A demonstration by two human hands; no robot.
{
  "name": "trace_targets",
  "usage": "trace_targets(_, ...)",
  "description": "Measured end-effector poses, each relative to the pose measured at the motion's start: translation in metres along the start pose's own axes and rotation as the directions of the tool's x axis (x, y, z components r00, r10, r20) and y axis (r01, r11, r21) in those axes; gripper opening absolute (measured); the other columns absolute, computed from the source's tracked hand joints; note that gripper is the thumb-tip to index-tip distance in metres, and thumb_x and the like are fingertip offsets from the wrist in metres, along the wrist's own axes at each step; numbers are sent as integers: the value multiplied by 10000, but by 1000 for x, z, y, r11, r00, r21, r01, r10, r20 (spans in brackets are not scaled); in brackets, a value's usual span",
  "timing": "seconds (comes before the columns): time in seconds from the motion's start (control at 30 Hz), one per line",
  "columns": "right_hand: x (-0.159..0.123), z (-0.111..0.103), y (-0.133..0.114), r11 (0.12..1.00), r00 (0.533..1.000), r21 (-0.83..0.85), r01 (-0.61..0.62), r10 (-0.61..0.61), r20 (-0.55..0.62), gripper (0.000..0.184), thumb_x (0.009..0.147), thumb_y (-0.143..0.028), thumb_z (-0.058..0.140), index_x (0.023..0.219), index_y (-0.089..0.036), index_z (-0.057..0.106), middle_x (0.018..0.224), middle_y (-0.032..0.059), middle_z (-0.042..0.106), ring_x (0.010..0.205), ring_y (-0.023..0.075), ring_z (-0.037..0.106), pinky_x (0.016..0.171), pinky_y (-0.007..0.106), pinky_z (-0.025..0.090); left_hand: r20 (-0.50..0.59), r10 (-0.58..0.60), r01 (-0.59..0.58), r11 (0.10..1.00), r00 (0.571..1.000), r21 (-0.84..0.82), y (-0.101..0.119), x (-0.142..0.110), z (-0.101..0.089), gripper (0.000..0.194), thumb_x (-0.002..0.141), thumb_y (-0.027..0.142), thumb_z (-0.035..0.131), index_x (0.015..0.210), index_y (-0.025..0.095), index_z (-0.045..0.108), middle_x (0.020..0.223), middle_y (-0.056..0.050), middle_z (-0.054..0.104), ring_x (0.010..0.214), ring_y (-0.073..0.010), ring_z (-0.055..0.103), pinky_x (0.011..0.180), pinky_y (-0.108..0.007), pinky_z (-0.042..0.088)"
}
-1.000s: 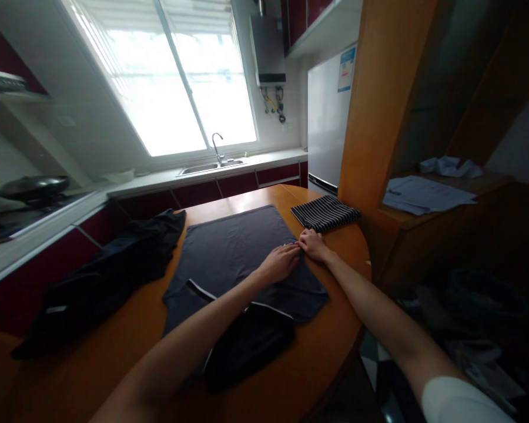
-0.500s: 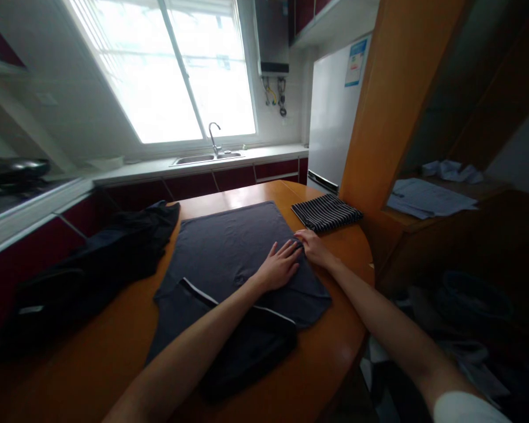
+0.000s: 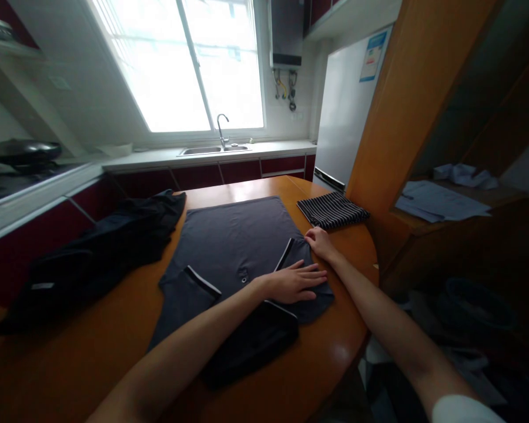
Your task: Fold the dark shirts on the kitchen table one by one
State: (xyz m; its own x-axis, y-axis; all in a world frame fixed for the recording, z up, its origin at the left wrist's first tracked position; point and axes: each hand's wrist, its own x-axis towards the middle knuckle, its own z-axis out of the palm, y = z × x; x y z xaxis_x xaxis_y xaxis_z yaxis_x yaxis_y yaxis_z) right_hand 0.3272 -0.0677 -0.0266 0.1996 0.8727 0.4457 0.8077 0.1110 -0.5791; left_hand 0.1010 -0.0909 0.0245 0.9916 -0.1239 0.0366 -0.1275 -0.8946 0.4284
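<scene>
A dark grey shirt (image 3: 233, 235) lies spread on the wooden table, its black collar part (image 3: 251, 346) toward me. Both sleeves lie folded inward, each ending in a black cuff with a white stripe: the left cuff (image 3: 203, 282) and the right cuff (image 3: 284, 254). My left hand (image 3: 293, 282) rests flat on the folded right sleeve, fingers outstretched and spread. At the shirt's right edge, my right hand (image 3: 320, 242) has its fingers closed on the fabric beside that sleeve. The left forearm covers part of the shirt.
On the orange-brown table (image 3: 97, 358), a heap of dark clothing (image 3: 110, 247) lies to the left. A folded black-and-white striped cloth (image 3: 332, 210) sits at the far right, near the fridge (image 3: 348, 106). Papers (image 3: 436, 200) lie on a side shelf.
The right sleeve now lies folded inward, its striped cuff showing on the shirt. My left hand has moved toward me onto this sleeve. My right hand stays at the shirt's right edge.
</scene>
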Motion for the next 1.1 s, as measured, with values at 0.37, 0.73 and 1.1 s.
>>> trace_targets(0.37,-5,-10,-13,978,982,133,161,-145,-118,320,842,-72,415,918,-185,705,958,76,705,954,206,625,913,335,468,-606,-743,178,662,284,-728,-77,-9,-23,312,832,139,510,1040,150,743,1161,-109,736,1135,-228,662,1072,-419,449)
trace_targets(0.73,-13,-14,-33,973,971,65,221,-213,-111,235,884,-162,484,919,-194,714,979,89,699,993,235,597,929,375,455,-392,-774,54,479,498,-876,-37,-102,-132,437,783,346,722,1184,179,678,1297,-144,665,1170,-251,644,1018,-387,448)
trace_targets(1.1,51,1,-41,998,977,34,62,-68,204,139,859,-228,613,809,-192,737,839,82,756,771,197,672,716,275,466,-613,-734,785,550,293,-284,-60,-209,-34,356,836,338,515,1072,190,737,1205,-94,719,1165,-277,645,1078,-405,451)
